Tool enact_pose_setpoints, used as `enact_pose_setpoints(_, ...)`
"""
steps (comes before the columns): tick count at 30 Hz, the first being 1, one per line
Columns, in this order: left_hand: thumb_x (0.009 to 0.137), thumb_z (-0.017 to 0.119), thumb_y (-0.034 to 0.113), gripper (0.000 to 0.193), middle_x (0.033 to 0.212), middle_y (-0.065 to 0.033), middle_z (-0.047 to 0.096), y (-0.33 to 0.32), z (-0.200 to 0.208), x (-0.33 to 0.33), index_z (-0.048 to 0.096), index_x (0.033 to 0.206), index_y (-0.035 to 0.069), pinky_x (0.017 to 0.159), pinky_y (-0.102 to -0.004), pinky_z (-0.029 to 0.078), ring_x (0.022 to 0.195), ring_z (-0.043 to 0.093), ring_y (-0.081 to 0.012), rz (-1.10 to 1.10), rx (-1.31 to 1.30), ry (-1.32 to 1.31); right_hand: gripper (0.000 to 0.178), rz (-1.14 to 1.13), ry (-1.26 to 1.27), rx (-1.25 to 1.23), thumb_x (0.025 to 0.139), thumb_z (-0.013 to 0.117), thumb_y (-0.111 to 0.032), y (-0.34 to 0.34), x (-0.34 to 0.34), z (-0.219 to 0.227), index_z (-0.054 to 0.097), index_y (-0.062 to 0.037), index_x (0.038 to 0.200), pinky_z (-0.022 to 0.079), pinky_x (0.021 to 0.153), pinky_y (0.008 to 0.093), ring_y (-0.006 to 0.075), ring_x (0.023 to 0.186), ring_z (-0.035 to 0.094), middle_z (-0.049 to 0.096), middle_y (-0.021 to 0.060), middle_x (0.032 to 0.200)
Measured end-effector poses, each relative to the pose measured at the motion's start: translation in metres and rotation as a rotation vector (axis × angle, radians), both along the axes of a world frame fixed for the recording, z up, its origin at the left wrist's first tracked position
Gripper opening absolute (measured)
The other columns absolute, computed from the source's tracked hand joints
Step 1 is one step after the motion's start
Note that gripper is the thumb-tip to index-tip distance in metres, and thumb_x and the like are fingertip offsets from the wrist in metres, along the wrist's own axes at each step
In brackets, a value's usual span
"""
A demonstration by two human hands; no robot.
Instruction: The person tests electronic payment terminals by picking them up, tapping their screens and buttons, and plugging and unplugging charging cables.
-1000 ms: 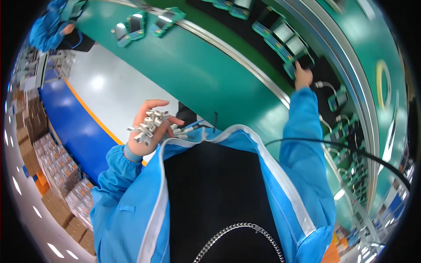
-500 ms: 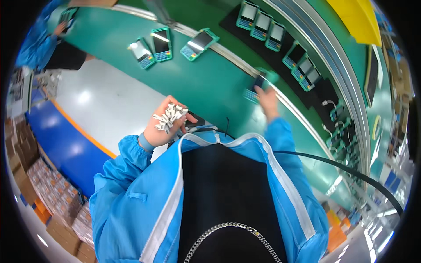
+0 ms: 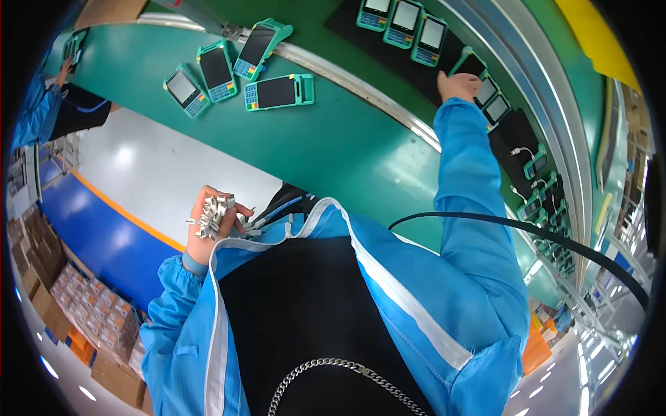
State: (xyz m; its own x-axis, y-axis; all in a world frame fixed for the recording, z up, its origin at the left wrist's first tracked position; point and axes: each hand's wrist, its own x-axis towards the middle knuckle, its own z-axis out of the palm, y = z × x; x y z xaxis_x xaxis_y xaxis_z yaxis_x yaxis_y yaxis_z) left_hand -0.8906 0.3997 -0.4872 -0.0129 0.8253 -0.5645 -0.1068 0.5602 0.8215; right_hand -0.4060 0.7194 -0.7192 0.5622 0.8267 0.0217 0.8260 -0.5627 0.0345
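Left hand (image 3: 202,243) is curled around a bunch of white plugs (image 3: 214,216), ends poking out past the fingers. Right hand (image 3: 459,87) is over the black mat (image 3: 515,133), at the lower end of a terminal (image 3: 472,64); can't tell if it's actually gripping it.

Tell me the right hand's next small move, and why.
Probably close the right hand's fingers around the dark-screened handheld and lift it: the hand is right beside that device, though whether it already grips is unclear. The left hand is full of white plugs, so the right seems better placed.
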Motion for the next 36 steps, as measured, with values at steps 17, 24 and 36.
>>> enact_pose_setpoints(17, 0.095, 0.056, 0.004, 0.015, 0.089, -0.0134, 0.067, 0.049, 0.001, 0.016, 0.045, 0.103, 0.007, 0.055, -0.0246, 0.050, 0.069, 0.062, -0.0131, -0.221, 0.105, -0.102, 0.063, 0.379, 0.458, -0.012, 0.076, 0.050, -0.002, -0.187, -0.141, 0.016, 0.032, 0.0191, 0.133, 0.033, 0.110, 0.0491, 0.0479, 0.127, 0.041, 0.043, 0.0365, 0.131)
enact_pose_setpoints(24, 0.093, 0.055, 0.000, 0.016, 0.093, -0.0157, 0.066, 0.056, 0.005, 0.049, 0.046, 0.106, 0.003, 0.061, -0.0281, 0.055, 0.077, 0.067, -0.0186, -0.310, 0.202, -0.068, 0.073, 0.486, 1.059, 0.162, 0.077, 0.062, -0.017, -0.190, -0.206, 0.036, 0.035, 0.0110, 0.138, 0.027, 0.115, 0.0465, 0.0462, 0.134, 0.036, 0.039, 0.0376, 0.136)
enact_pose_setpoints(36, 0.094, 0.055, 0.007, 0.008, 0.079, -0.0113, 0.066, 0.005, -0.019, 0.169, 0.055, 0.097, 0.000, 0.063, -0.0279, 0.050, 0.064, 0.061, -0.0144, -0.076, 0.195, 0.177, 0.094, -0.005, 0.518, 0.321, 0.062, 0.080, -0.058, -0.119, 0.263, -0.048, 0.047, 0.0088, 0.120, 0.048, 0.092, 0.0491, 0.0467, 0.106, 0.058, 0.054, 0.0347, 0.119)
